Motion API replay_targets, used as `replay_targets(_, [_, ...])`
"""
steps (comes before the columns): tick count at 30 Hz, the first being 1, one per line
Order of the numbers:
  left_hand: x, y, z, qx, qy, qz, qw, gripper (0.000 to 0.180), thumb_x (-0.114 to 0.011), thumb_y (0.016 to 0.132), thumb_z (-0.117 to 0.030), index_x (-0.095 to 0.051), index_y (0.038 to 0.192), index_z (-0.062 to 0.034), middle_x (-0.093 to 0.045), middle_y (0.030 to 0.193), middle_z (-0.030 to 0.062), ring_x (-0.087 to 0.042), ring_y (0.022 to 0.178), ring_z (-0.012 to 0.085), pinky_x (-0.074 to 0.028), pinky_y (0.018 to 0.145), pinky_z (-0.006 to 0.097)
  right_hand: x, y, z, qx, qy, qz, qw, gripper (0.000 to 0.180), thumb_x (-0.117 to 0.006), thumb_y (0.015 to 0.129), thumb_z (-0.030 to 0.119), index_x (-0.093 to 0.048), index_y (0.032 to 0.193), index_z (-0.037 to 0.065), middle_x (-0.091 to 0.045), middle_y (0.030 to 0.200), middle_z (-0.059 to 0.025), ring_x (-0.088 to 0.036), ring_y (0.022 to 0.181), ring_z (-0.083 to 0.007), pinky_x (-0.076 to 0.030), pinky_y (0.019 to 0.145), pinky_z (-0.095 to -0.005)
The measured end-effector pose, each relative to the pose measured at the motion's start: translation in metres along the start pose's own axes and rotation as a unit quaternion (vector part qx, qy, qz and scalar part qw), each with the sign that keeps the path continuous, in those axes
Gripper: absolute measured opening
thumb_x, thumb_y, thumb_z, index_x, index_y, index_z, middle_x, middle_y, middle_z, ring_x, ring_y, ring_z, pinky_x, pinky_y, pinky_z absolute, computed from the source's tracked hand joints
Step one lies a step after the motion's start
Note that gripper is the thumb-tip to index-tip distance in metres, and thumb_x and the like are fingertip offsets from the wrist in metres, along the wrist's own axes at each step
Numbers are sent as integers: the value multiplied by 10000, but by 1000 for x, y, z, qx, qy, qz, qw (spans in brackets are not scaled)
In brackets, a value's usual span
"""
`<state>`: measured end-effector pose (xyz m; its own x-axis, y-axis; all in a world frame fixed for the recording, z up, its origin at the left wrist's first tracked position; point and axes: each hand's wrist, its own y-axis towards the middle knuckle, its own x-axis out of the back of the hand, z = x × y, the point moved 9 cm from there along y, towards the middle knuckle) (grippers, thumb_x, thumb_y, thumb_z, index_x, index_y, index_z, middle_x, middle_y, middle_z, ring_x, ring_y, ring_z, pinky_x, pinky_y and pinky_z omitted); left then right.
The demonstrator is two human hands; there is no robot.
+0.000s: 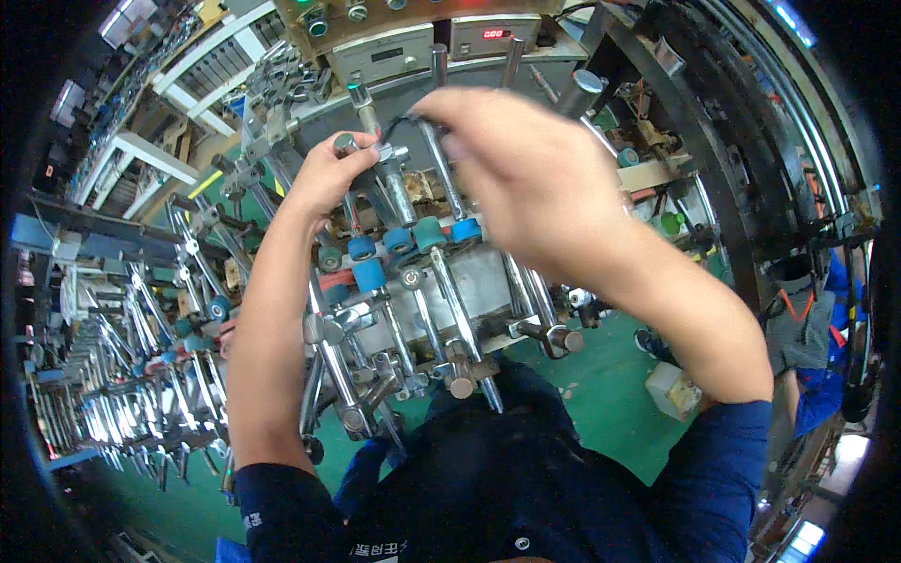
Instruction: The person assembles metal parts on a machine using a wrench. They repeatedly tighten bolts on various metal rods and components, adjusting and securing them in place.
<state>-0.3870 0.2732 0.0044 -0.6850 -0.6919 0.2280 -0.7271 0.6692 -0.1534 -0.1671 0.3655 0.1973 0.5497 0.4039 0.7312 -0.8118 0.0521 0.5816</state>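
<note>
My left hand (pixel 330 178) reaches up to the head of a metal rod assembly, thumb and fingers pinched together beside a shiny clamp block (pixel 390 158). What sits between those fingertips is mostly hidden. A thin black curved strip (pixel 398 123), like a cord, runs from there to the fingers of my right hand (pixel 535 169). That hand is smeared by motion, its fingers closed at the strip's other end. Below both hands stands a row of chrome rods (pixel 455 302) with blue rollers (pixel 369 275) and a green roller (pixel 429 233).
Behind the rods is a control box with a red digital display (pixel 494 35), beside a second meter (pixel 382 55). A dark machine frame (pixel 694 103) rises at right. Many more chrome rods (pixel 141 394) extend left. A pale block (pixel 672 391) lies on the green floor (pixel 601 403).
</note>
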Motion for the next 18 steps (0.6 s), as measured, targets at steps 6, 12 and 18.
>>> replay_targets(6, [27,-4,7,-101,126,-69,984,350,-767,890,-332,-713,1076,-40,-717,964,39,-625,919,141,-494,857,310,87,18,-31,-14,51,-80,995,308,-553,1045,99,-627,1330,9,-688,961,-17,-541,706,-19,-425,604,-167])
replay_targets(12, [16,-32,-27,-65,261,-86,959,615,-752,889,-448,-631,1253,34,-705,1178,191,-671,1066,272,-512,950,386,53,43,-157,-117,208,3,971,314,-558,1054,188,-621,1315,26,-690,923,11,-547,655,-28,-409,539,-180])
replay_targets(18, [-17,-161,-84,42,96,-139,985,520,-702,958,-201,-543,1408,6,-621,1328,129,-621,1158,209,-507,996,360,-9,35,-208,-164,186,147,958,281,-569,1041,187,-638,1270,39,-676,907,0,-571,657,-61,-464,544,-229])
